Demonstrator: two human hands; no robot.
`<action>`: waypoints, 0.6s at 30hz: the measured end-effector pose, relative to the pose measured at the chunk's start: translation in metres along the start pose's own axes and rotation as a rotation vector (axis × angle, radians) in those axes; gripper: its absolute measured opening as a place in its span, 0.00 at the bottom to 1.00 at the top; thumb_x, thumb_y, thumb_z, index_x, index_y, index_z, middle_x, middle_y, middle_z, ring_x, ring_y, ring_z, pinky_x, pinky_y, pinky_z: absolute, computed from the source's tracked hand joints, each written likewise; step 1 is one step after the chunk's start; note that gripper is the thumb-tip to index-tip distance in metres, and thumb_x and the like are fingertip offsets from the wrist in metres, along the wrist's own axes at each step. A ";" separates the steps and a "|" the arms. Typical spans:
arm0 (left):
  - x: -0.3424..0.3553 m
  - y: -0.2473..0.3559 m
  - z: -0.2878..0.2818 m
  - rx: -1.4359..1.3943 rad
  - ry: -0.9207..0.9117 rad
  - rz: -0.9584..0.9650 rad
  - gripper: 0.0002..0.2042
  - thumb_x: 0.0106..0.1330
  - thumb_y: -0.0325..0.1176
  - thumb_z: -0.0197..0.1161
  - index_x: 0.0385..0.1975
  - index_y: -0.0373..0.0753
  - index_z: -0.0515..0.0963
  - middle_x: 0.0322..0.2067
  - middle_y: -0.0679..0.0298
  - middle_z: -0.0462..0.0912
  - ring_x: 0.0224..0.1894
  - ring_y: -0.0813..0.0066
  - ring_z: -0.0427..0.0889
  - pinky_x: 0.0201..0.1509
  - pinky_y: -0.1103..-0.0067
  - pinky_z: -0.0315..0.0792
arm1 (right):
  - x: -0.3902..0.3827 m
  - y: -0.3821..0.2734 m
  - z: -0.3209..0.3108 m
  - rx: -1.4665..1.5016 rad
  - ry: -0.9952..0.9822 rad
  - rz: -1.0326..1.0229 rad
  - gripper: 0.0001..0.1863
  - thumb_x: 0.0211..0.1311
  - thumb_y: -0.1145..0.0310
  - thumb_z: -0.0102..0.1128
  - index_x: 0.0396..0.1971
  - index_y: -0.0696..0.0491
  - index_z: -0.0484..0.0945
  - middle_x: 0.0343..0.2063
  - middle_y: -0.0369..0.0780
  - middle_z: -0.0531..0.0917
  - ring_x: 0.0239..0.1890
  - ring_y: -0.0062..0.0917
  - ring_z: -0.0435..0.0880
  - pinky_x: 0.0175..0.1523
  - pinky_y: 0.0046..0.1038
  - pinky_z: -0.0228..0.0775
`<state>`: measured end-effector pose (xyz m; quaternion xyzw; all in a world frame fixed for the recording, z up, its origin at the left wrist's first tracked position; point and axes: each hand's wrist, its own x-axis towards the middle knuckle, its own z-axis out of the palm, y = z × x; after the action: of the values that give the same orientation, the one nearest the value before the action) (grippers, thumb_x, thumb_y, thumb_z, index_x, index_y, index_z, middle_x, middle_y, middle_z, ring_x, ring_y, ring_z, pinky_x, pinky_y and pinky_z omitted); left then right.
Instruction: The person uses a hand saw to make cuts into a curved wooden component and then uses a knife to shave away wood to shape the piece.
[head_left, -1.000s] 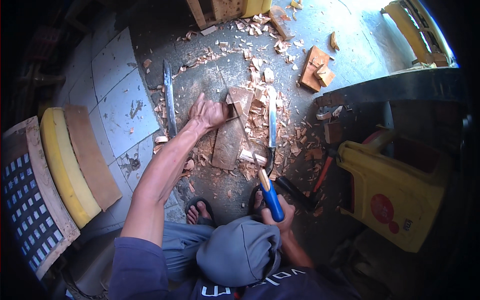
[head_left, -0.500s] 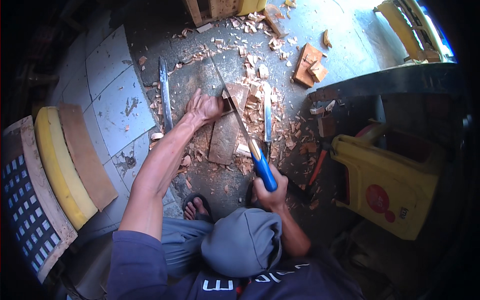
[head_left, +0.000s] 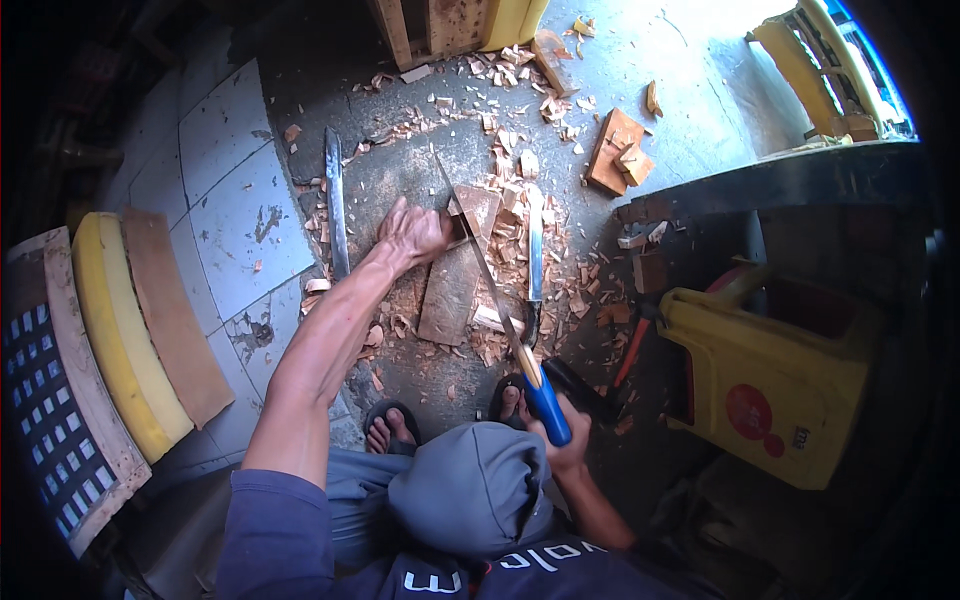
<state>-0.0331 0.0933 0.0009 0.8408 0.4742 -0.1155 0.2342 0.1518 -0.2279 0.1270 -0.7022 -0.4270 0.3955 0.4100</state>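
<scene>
My right hand (head_left: 567,438) is wrapped round the blue handle of a handsaw (head_left: 546,405). Its long narrow blade slants up and left, crossing a small piece of wood (head_left: 460,230). That piece lies on a flat brown board (head_left: 446,305) on the floor. My left hand (head_left: 415,232) is closed on the piece just left of the blade, and the fingers partly cover it. Right of the board lies a long blade with a dark handle (head_left: 536,250), among wood chips (head_left: 512,215).
A second long blade (head_left: 335,200) lies on the left. Farther right are wood blocks (head_left: 612,150), an orange-handled tool (head_left: 632,350) and a yellow plastic container (head_left: 770,370). Curved slabs (head_left: 130,330) stand at the left over white tiles (head_left: 245,220). My sandalled feet (head_left: 392,428) are close by.
The saw has been drawn back toward me and slightly right, with my right hand moving along. My left hand stays on the wood piece. The whole view has shifted a little.
</scene>
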 end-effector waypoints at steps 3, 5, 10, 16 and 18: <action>0.005 -0.014 0.015 0.043 0.027 0.077 0.21 0.68 0.39 0.45 0.12 0.41 0.75 0.16 0.50 0.79 0.21 0.59 0.76 0.49 0.58 0.64 | 0.062 -0.014 0.040 0.036 0.007 0.196 0.10 0.54 0.71 0.64 0.36 0.58 0.81 0.16 0.42 0.75 0.15 0.23 0.77 0.24 0.30 0.68; 0.007 -0.019 0.022 0.049 0.020 0.085 0.20 0.67 0.39 0.45 0.12 0.44 0.73 0.13 0.54 0.75 0.19 0.62 0.71 0.49 0.58 0.64 | 0.037 0.015 0.033 -0.008 -0.019 0.099 0.10 0.55 0.72 0.64 0.37 0.57 0.82 0.15 0.42 0.77 0.17 0.20 0.80 0.25 0.28 0.69; 0.002 0.003 -0.004 0.018 -0.048 -0.009 0.19 0.65 0.38 0.43 0.12 0.45 0.73 0.12 0.57 0.73 0.19 0.64 0.67 0.51 0.63 0.63 | -0.007 -0.014 -0.008 0.011 0.006 0.024 0.04 0.55 0.74 0.64 0.31 0.56 0.81 0.17 0.41 0.81 0.20 0.17 0.84 0.28 0.23 0.74; 0.009 0.010 -0.006 0.001 -0.073 0.021 0.24 0.70 0.41 0.42 0.10 0.46 0.72 0.10 0.57 0.72 0.16 0.61 0.66 0.57 0.60 0.64 | 0.015 0.004 0.002 0.022 0.008 0.023 0.05 0.53 0.73 0.64 0.26 0.58 0.77 0.13 0.39 0.78 0.18 0.19 0.82 0.25 0.25 0.72; -0.002 0.001 0.005 0.012 -0.017 -0.002 0.23 0.70 0.41 0.43 0.10 0.46 0.72 0.10 0.58 0.71 0.15 0.63 0.65 0.57 0.61 0.64 | -0.015 0.013 -0.015 -0.009 0.004 -0.074 0.06 0.55 0.73 0.63 0.30 0.59 0.80 0.15 0.38 0.80 0.16 0.19 0.82 0.25 0.25 0.74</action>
<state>-0.0334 0.0887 -0.0020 0.8407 0.4723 -0.1255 0.2333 0.1638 -0.2494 0.1239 -0.6888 -0.4535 0.3766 0.4219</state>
